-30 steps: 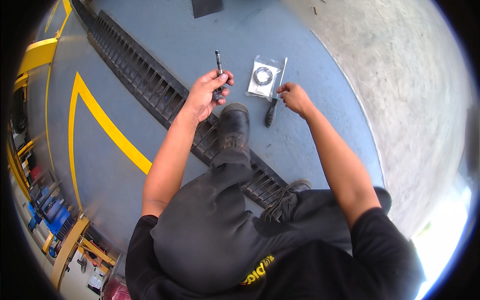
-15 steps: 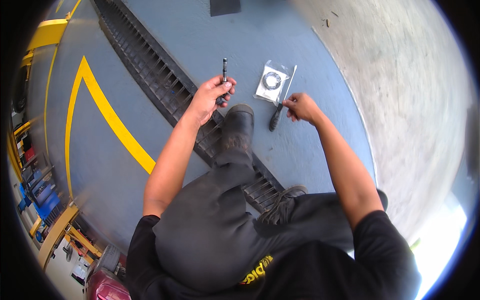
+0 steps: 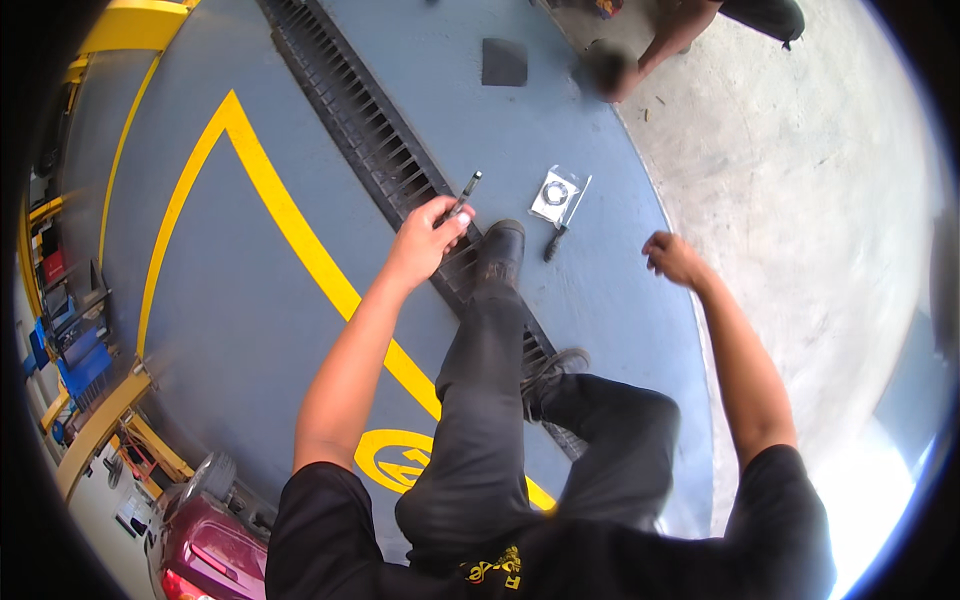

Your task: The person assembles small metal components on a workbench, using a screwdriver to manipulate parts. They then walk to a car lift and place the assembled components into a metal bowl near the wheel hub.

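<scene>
Gripped in the left hand (image 3: 425,240), a slim dark rod-shaped tool (image 3: 464,193) is held above the floor drain grate (image 3: 372,130), beside a black boot (image 3: 500,250). Nothing is held by the right hand (image 3: 672,258), fingers loosely curled. A clear packet with a ring (image 3: 556,194) and a dark-handled screwdriver (image 3: 562,226) are left on the blue floor (image 3: 600,300).

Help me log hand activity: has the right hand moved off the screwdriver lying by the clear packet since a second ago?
Yes. The right hand has left the screwdriver and pulled away to the right of the clear packet, empty.
</scene>
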